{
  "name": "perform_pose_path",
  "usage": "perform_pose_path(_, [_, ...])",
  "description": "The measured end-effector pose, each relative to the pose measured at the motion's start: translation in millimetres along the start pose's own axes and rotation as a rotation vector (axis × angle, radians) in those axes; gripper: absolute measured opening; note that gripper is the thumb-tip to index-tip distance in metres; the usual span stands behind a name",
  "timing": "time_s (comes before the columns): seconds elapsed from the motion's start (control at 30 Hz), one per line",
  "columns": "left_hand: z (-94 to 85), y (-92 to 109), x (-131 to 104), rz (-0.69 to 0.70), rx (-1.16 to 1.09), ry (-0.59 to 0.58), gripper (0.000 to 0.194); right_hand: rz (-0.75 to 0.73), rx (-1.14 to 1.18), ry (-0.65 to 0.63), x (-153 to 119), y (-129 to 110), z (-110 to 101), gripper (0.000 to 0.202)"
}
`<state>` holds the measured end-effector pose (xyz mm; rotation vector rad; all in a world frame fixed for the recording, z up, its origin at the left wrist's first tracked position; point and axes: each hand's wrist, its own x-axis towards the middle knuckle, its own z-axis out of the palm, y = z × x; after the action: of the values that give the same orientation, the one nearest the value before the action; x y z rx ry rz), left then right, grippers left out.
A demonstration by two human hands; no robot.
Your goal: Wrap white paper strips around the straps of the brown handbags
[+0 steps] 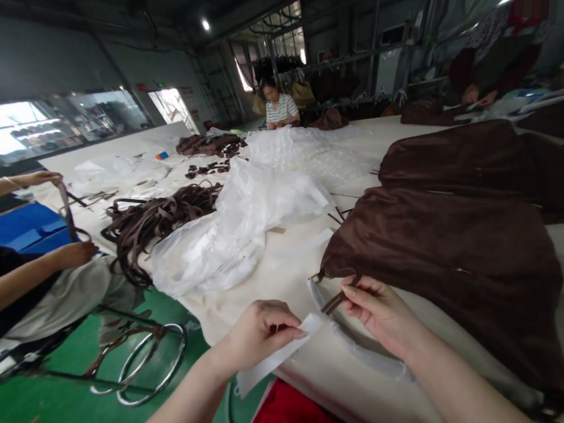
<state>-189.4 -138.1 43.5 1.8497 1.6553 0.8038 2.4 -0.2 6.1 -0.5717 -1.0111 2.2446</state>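
Note:
My left hand (270, 333) pinches a white paper strip (272, 360) near the table's front edge, its lower end hanging past that edge. To the right, my right hand (382, 311) holds a thin brown strap (336, 302) between thumb and fingers. A pale wrapped strip (368, 356) runs below the strap and under my right hand. Just beyond that hand lies a brown bag (447, 260) with a small zipper and a metal ring at its left corner. The two hands are apart.
Crumpled clear plastic (240, 227) and a pile of brown straps (161, 226) lie on the cream-covered table (287, 265). Another brown bag (447, 154) is behind. A person at the left holds a strap; others work farther back. A metal-ringed stool (150, 365) stands lower left.

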Motion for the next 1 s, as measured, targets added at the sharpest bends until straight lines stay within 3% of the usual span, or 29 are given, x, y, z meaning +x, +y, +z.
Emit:
perform_pose_path(0.37, [2.7,2,7,0.014,-0.016,0.041,0.018,0.072,-0.105,-0.022,-1,5,2,0.025])
perform_pose_path(0.6, [15.1,5,21,-0.037,-0.021,0.045,0.028,0.126,-0.403,0.004,1,13,6,0.034])
perform_pose_path(0.83, [19.7,-4,20,-0.156,-0.080,0.061,0.029,0.253,-0.093,0.092,5,4,-6,0.035])
perform_pose_path(1.0, [24.8,1,20,-0.271,-0.186,0.013,0.036,0.211,-0.242,0.099,10,18,-8,0.028])
